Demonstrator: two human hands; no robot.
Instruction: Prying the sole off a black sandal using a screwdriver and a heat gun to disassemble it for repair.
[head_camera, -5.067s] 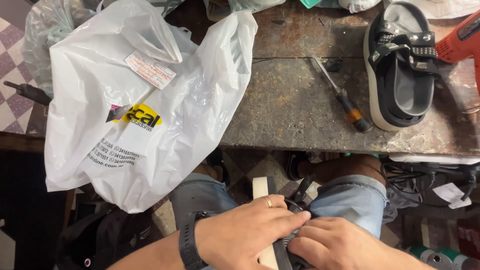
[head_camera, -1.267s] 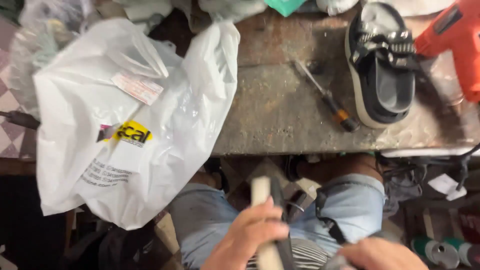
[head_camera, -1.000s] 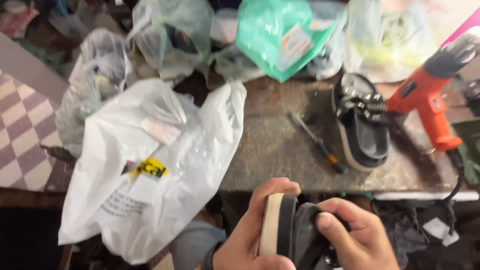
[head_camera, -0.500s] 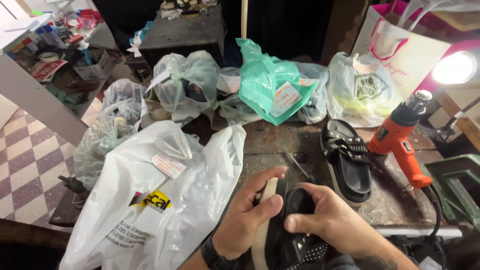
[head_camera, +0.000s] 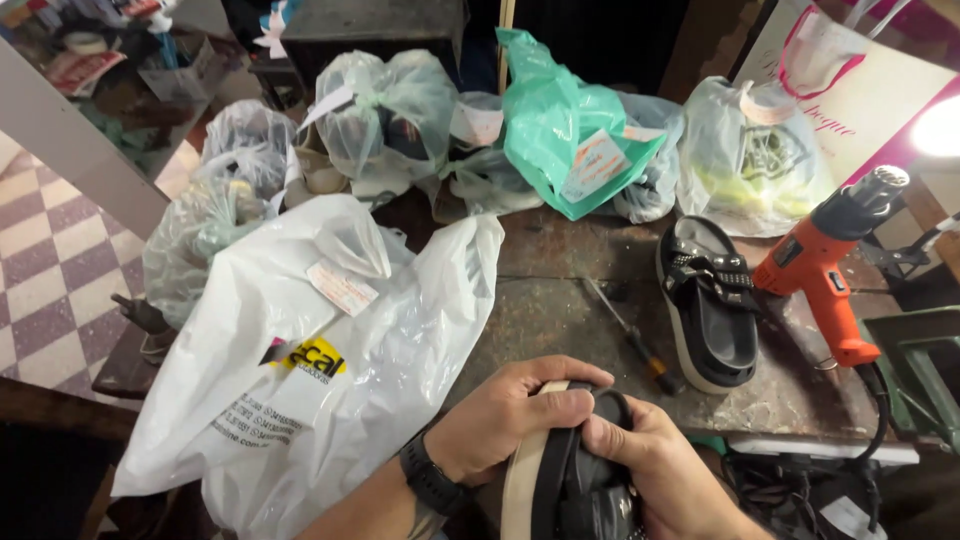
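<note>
Head view shows two hands low in the middle, close together, both wrapped around one black sandal (head_camera: 575, 480). The left hand (head_camera: 505, 420) has a dark watch on its wrist, and its fingers curl over the sandal's top end and its pale sole edge. The right hand (head_camera: 650, 465) grips the black straps from the other side. The two hands touch at the fingertips.

The sandal stands on its edge. Its long side runs up and down in the picture, with one end pointing away toward the workbench (head_camera: 560, 300) and the other end pointing back at the person. The bottom of the sandal is cut off by the picture's lower edge, and the hands hide much of it, so I cannot tell toe from heel.

Just past the hands, a screwdriver (head_camera: 632, 338) lies on the bench. To its right sits a second black sandal (head_camera: 712, 300), flat, sole down. An orange heat gun (head_camera: 825, 270) rests beside it. A big white plastic bag (head_camera: 310, 360) droops over the bench's left edge. Farther back sit a green bag (head_camera: 565, 130) and several clear bags with things inside that are hard to make out.
</note>
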